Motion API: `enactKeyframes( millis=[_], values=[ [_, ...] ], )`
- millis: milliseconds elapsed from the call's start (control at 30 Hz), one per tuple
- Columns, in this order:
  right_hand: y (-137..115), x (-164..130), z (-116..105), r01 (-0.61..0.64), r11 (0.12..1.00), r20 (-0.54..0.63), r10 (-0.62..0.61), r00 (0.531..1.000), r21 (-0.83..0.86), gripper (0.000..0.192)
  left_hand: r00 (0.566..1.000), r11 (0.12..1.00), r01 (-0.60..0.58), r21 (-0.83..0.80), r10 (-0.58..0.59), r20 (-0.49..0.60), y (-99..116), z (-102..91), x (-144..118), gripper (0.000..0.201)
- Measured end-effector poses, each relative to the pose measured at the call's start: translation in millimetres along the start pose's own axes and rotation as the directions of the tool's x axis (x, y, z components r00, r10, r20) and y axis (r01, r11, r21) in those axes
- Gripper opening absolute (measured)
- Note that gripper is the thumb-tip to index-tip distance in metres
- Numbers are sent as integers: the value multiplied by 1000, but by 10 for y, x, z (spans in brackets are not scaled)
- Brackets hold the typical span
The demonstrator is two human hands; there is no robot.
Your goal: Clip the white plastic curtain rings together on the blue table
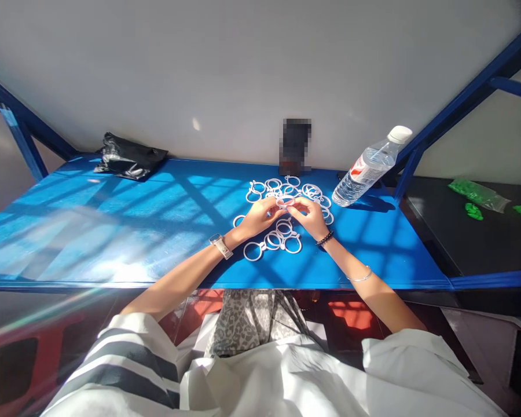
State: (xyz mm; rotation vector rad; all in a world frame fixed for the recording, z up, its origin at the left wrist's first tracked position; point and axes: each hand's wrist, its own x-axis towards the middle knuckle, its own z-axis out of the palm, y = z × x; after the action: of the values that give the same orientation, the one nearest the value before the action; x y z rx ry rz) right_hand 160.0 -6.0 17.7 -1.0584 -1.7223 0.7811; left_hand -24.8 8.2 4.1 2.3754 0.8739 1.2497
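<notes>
We are pinching one thin white plastic ring (pixel 285 202) between left hand (pixel 260 215) and right hand (pixel 309 214), both closed on its rim (light, stiffish, probably slippery).

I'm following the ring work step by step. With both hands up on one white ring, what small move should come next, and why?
Probably lower the ring onto the linked rings lying just below the hands. The left hand and right hand pinch it together above the blue table, and loose rings wait behind.
</notes>
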Motion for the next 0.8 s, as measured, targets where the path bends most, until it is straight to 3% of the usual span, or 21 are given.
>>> enactKeyframes(
  millis=[433,633,800],
  values=[
    [-7,12,1,39,997,10,-38,999,-64,20,995,994,-92,57,94,-26,53,-27,29,26],
    [-5,16,-2,64,995,16,-63,998,-74,17,994,985,-113,129,111,25,59,-26,26,30],
    [-24,16,-8,56,997,41,-54,998,-58,19,995,979,-98,176,92,42,68,-37,25,21]
  ],
)
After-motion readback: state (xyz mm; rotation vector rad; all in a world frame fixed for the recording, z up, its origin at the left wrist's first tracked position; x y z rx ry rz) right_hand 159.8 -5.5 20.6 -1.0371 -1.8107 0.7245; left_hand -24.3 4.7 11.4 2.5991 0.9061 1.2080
